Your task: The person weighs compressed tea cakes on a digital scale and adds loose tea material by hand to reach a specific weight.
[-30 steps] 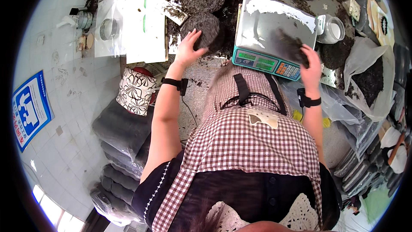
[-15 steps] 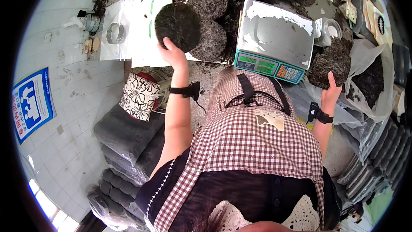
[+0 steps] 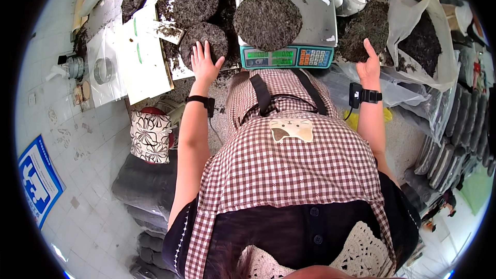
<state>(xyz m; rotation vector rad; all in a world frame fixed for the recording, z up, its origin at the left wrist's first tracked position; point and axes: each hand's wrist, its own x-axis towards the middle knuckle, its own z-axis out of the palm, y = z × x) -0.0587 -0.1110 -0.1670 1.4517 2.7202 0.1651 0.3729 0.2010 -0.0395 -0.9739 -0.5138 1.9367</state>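
Blackish disc [image 3: 213, 35] under your left hand [image 3: 205, 70], fingers spread, probably feels light and crumbly, so cup its edge; can't tell what your right hand [image 3: 369, 67] grips.

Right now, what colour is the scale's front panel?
The scale's front panel is teal, clearest in the head view.

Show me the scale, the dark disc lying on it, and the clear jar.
Scale [image 3: 316, 18]: head view, bare right part of its pan.
Dark disc [image 3: 267, 20]: head view, middle of its top face.
Clear jar [image 3: 349, 1]: head view, its clear body.
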